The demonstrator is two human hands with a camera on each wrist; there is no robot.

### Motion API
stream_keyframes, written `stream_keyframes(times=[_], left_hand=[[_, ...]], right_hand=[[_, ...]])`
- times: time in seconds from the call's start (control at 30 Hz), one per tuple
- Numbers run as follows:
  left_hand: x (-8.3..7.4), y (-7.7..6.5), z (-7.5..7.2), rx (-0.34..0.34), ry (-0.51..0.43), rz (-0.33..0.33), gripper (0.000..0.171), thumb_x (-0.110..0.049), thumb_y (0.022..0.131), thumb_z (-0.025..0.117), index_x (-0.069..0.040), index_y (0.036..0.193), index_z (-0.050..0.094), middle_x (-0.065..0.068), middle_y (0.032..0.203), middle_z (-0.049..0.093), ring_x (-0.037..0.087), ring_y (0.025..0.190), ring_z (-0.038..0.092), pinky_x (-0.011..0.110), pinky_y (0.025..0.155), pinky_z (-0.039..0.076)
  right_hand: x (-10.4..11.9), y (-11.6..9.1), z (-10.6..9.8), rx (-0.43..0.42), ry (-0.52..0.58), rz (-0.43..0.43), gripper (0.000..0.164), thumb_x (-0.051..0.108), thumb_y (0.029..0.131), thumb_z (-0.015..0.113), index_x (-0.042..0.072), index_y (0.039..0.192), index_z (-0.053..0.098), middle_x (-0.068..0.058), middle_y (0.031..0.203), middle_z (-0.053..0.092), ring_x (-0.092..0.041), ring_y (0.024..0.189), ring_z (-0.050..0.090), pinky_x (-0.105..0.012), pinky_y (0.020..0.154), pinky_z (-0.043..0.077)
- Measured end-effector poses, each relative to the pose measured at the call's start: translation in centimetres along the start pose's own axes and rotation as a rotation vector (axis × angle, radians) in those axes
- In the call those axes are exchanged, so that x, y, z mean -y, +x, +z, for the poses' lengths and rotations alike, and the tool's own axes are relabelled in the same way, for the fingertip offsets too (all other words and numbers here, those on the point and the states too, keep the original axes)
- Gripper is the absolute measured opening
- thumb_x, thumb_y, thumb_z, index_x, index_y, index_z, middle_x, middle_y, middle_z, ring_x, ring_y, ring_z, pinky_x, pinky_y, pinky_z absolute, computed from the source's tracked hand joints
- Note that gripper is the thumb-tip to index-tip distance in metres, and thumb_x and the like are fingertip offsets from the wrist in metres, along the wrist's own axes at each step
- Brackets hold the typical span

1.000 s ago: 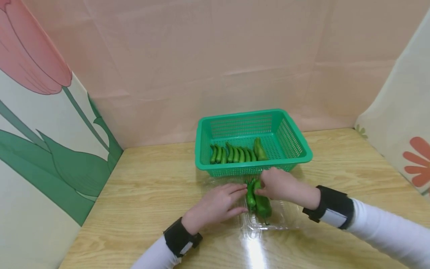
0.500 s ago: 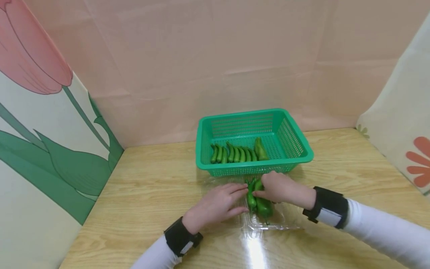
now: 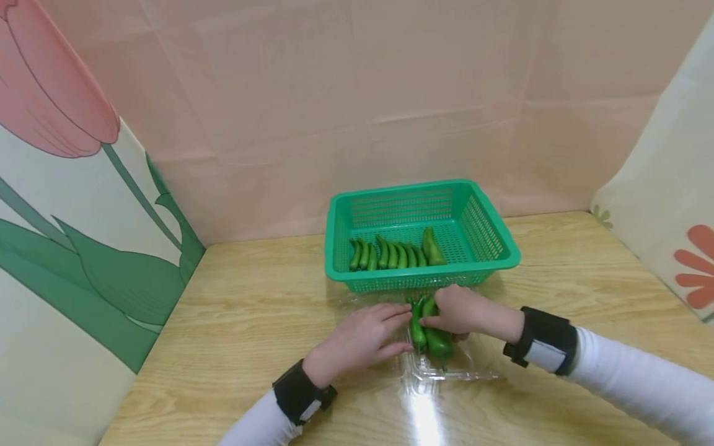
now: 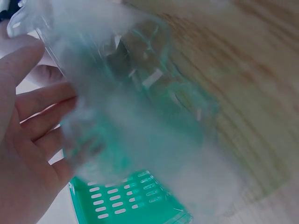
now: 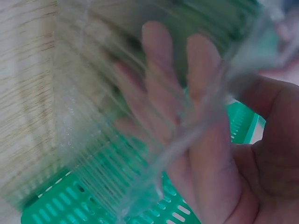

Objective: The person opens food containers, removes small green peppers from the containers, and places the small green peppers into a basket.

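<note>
A clear plastic container (image 3: 468, 375) lies on the table in front of the green basket, with long green chili peppers (image 3: 418, 334) lengthwise inside. My right hand (image 3: 464, 314) reaches into it and grips a larger green pepper (image 3: 439, 344) at the right of the row, thumb on the near-left side. In the right wrist view its fingers (image 5: 159, 56) show through the ridged clear wall. My left hand (image 3: 359, 337) has its fingers straight, the tips against the container's left side beside the peppers. The left wrist view shows these fingers (image 4: 46, 116) along the blurred plastic.
Just behind the container stands a green mesh basket (image 3: 421, 278). Several green peppers (image 3: 393, 256) line its front side, with one wider pepper (image 3: 432, 249) at the row's right end. A pink cloth backdrop (image 3: 357, 124) hangs behind the wooden table (image 3: 251, 279).
My right hand has shifted slightly left and nearer, moving its thumb closer to the neighbouring pepper. The larger pepper has moved a little right at its near end. My left hand stays put.
</note>
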State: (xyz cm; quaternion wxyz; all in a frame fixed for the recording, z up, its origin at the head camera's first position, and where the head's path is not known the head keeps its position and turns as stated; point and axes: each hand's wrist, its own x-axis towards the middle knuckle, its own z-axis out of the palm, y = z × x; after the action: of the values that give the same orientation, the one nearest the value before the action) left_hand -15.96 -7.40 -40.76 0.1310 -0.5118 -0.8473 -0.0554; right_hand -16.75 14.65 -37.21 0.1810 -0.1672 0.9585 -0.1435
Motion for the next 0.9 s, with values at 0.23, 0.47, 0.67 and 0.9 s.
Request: stream_keyframes(times=[0.23,0.47,0.67,0.9], left_hand=[[-0.07,0.07,-0.04,0.001,0.005,0.006,0.057,-0.051,0.093,0.051,-0.008,0.131,0.055,0.007,0.138,0.054,0.017,0.125,0.053,0.026,0.108,0.041],[-0.11,0.08,-0.2,0.007,-0.017,-0.003,0.056,-0.049,0.092,0.055,-0.008,0.131,0.055,0.008,0.138,0.053,0.017,0.126,0.052,0.027,0.108,0.041],[-0.1,0.09,-0.11,0.004,-0.012,0.006,0.057,-0.049,0.092,0.054,-0.007,0.131,0.055,0.008,0.138,0.053,0.018,0.125,0.052,0.027,0.108,0.042],[-0.14,0.06,-0.15,0.011,-0.017,-0.003,0.056,-0.048,0.093,0.054,-0.008,0.132,0.054,0.008,0.139,0.052,0.019,0.126,0.052,0.028,0.108,0.042]], right_hand=[[-0.17,0.15,-0.09,0.057,0.049,0.037,0.032,0.033,0.09,0.062,0.008,0.071,0.053,-0.004,0.054,0.059,-0.013,0.042,0.06,-0.024,0.042,0.051],[-0.25,0.23,-0.14,0.089,0.11,0.086,0.029,0.031,0.091,0.058,0.006,0.078,0.054,-0.007,0.063,0.058,-0.017,0.045,0.062,-0.028,0.044,0.054],[-0.33,0.16,0.02,0.089,0.12,0.094,0.027,0.031,0.093,0.054,0.005,0.084,0.055,-0.008,0.07,0.057,-0.018,0.046,0.061,-0.03,0.043,0.054],[-0.41,0.07,0.35,0.055,0.017,0.066,0.027,0.028,0.092,0.053,0.004,0.081,0.057,-0.008,0.066,0.057,-0.016,0.043,0.058,-0.026,0.039,0.048]])
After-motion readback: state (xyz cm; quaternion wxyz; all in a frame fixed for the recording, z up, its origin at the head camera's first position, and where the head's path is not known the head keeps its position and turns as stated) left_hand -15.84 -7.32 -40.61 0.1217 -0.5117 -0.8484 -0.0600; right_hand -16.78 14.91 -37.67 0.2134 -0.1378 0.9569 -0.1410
